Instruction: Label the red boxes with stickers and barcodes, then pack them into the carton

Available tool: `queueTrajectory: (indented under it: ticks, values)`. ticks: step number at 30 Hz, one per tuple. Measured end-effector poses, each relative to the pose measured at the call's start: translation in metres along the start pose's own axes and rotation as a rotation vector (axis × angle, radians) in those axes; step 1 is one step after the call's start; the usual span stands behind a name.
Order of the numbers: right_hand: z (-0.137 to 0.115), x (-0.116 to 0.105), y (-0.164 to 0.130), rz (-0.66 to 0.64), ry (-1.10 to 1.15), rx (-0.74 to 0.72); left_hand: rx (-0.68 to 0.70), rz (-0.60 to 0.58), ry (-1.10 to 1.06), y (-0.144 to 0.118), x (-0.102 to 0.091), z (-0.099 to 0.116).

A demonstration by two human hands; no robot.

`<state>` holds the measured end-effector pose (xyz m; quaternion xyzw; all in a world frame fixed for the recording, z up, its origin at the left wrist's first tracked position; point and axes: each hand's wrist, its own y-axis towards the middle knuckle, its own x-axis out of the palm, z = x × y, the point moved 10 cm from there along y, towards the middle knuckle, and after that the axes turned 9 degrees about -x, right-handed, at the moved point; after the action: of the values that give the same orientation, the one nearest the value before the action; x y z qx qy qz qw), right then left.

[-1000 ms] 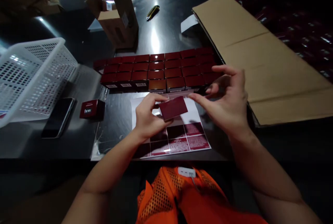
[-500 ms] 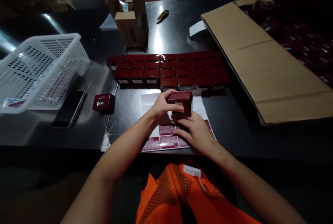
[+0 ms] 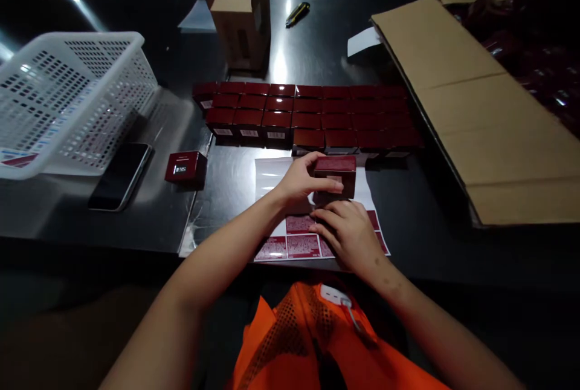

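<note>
The left hand (image 3: 301,181) still clamps the red box (image 3: 335,177) over the label sheet (image 3: 290,245); the right hand (image 3: 351,236) has dropped onto the sheet near the bench's (image 3: 408,221) front edge, fingers loosely together, holding nothing.

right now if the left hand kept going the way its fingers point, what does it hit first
The left hand already grips the red box; straight on, to the right, bare table follows, then probably the cardboard sheet, though depth is unclear.

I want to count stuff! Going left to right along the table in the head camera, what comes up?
White plastic mesh basket → black smartphone → lone dark red box → left hand holding red box → flat brown cardboard sheet.
</note>
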<state>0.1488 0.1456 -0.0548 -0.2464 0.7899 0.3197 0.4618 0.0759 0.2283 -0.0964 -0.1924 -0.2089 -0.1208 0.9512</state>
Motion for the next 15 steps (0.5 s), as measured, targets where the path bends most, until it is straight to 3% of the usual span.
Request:
queueTrajectory:
  ticks: [6,15]
  values:
    - [-0.003,0.004,0.001,-0.038,-0.087,-0.012,-0.003,0.027,0.041,0.000,-0.001,0.000]
    - [-0.010,-0.013,-0.010,0.212,0.003,0.006,0.006,0.055,0.140,0.001,-0.003,0.002]
